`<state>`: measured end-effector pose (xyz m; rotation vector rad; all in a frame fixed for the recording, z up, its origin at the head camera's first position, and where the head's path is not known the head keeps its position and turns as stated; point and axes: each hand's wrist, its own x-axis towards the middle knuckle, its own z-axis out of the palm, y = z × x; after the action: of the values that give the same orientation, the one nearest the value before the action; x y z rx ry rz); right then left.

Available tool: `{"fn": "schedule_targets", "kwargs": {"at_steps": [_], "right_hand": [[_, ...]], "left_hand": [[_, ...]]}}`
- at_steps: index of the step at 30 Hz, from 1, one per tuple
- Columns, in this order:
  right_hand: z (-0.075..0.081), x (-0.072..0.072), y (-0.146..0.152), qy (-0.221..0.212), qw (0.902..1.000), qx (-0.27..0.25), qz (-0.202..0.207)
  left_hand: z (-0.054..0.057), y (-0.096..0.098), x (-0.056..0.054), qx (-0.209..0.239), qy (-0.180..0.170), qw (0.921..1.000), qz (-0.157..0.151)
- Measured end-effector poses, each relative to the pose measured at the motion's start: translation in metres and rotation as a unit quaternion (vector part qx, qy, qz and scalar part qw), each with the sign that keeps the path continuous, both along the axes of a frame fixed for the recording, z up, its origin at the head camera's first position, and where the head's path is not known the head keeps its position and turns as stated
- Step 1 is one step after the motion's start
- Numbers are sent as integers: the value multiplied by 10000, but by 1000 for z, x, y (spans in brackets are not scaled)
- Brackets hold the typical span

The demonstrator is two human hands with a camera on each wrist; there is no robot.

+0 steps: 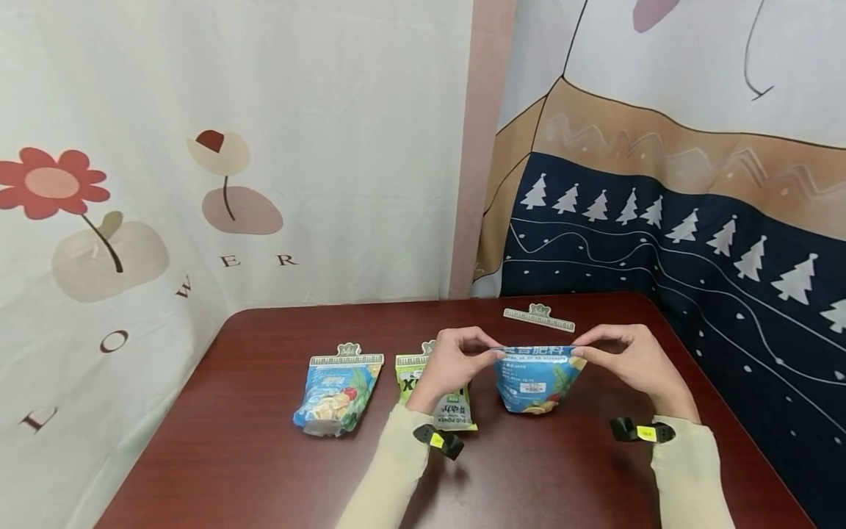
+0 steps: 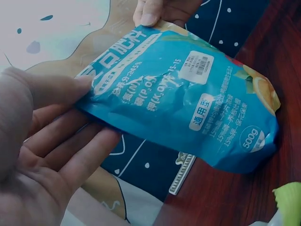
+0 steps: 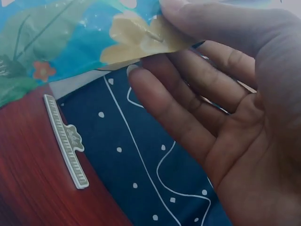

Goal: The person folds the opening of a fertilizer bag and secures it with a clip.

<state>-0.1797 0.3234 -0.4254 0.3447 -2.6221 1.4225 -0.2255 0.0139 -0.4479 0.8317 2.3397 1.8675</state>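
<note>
Both hands hold up a blue fertilizer bag by its top edge. My left hand pinches the bag's left top corner between thumb and fingers, as the left wrist view also shows. My right hand pinches the opposite top corner; in the right wrist view its thumb presses on the printed yellow flower. The top edge is pulled straight between them, and a 500g mark and a white barcode label show on the front. Behind the bag, a ruler-like bag clip lies on the table.
On the dark red table, a blue bag with a clip along its top lies at left. Beside it is a green bag, also clipped, partly hidden by the left arm. Printed curtains hang behind the table.
</note>
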Motion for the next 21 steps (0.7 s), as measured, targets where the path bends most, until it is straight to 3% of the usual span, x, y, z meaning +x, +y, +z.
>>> {"fn": "schedule_targets", "kwargs": {"at_steps": [10, 16, 21], "right_hand": [[2, -6, -5, 213, 9981, 498, -298], [4, -4, -4, -21, 9998, 201, -2], [0, -2, 3, 76, 9995, -13, 312]], "left_hand": [[1, -2, -2, -86, 230, 9994, 252], [1, -2, 0, -91, 189, 9995, 232], [0, 0, 1, -78, 146, 9997, 163]]}}
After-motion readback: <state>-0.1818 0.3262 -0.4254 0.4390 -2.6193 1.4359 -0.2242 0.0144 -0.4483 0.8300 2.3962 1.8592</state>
